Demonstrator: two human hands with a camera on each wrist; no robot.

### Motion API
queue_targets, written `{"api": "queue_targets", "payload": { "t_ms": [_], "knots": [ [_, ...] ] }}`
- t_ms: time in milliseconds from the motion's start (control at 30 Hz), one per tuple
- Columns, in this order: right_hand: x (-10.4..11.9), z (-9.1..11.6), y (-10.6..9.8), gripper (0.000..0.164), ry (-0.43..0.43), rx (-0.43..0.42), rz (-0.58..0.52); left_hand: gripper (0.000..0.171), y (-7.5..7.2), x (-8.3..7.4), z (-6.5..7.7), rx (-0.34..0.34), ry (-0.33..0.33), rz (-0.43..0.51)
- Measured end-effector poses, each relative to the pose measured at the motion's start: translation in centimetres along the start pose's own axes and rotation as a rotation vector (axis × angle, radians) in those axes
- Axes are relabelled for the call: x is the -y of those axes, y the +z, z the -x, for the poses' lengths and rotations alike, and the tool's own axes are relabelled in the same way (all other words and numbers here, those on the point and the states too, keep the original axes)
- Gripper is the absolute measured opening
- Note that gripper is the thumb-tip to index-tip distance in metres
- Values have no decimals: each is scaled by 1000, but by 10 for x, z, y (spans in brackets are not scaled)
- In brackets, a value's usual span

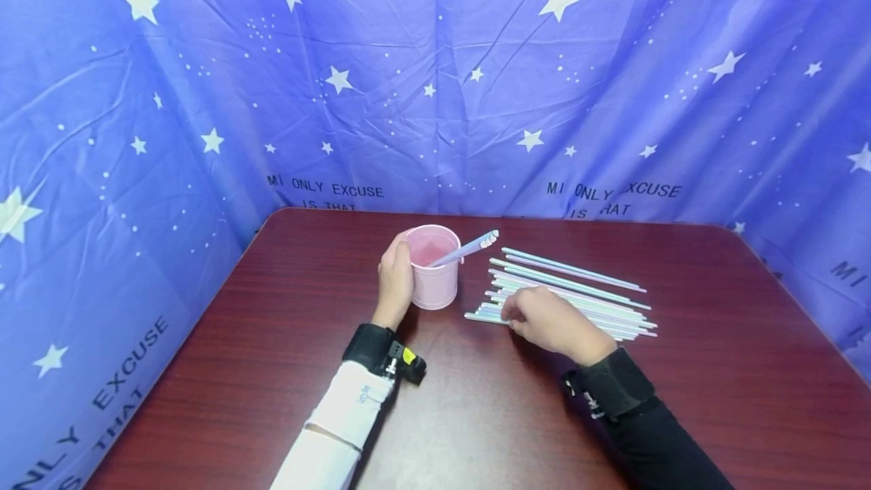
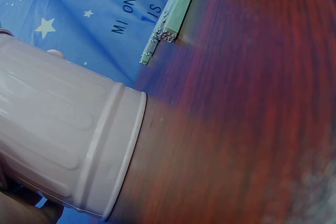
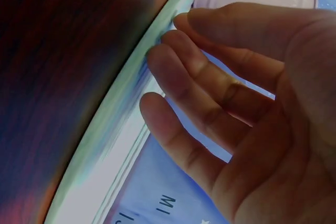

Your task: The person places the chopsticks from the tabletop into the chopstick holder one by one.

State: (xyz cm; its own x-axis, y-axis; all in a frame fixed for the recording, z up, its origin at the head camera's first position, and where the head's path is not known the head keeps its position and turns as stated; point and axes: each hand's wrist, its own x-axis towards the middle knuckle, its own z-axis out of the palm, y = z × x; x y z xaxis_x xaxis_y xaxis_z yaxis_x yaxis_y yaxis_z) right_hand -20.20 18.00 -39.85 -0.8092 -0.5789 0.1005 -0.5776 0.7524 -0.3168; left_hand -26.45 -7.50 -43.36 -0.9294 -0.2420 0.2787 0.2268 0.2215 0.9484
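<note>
Beyond the left fingers (image 1: 393,250), the curtain (image 1: 435,97) reads "MI ONLY EXCUSE IS THAT"; beyond the right fingers (image 1: 520,302), the same words, partly hidden. Far left of both: "EXCUSE", "THAT"; far right: "MI".

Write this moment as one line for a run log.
left grip: holds pink bucket | right grip: over loose sticks, contact unclear | pink bucket: upright, other sticks leaning inside | loose sticks: on table, right of bucket

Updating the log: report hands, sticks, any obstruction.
Left hand grips bucket, some sticks inside. Right hand at loose sticks, grip unclear. No obstruction seen.
</note>
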Motion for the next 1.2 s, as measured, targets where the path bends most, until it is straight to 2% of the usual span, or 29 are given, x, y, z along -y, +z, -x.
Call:
{"api": "queue_targets", "payload": {
  "t_ms": [367, 567, 833, 1000, 1200],
  "knots": [
    [1, -1, 5, 12, 64, 1, -7, 46, 1, 0, 0, 2, 11, -14],
    [2, 1, 8, 17, 96, 43, -7, 46, 1, 0, 0, 0, 14, -10],
    [1, 2, 1, 14, 54, 82, -52, 45, 0, 1, 1, 2, 7, 9],
    [0, 3, -12, 10, 31, 21, -112, 45, 0, 1, 1, 0, 9, 11],
    [1, 7, -29, 12, 17, -136, -127, 45, 0, 1, 0, -2, 9, 11]
  ]
}}
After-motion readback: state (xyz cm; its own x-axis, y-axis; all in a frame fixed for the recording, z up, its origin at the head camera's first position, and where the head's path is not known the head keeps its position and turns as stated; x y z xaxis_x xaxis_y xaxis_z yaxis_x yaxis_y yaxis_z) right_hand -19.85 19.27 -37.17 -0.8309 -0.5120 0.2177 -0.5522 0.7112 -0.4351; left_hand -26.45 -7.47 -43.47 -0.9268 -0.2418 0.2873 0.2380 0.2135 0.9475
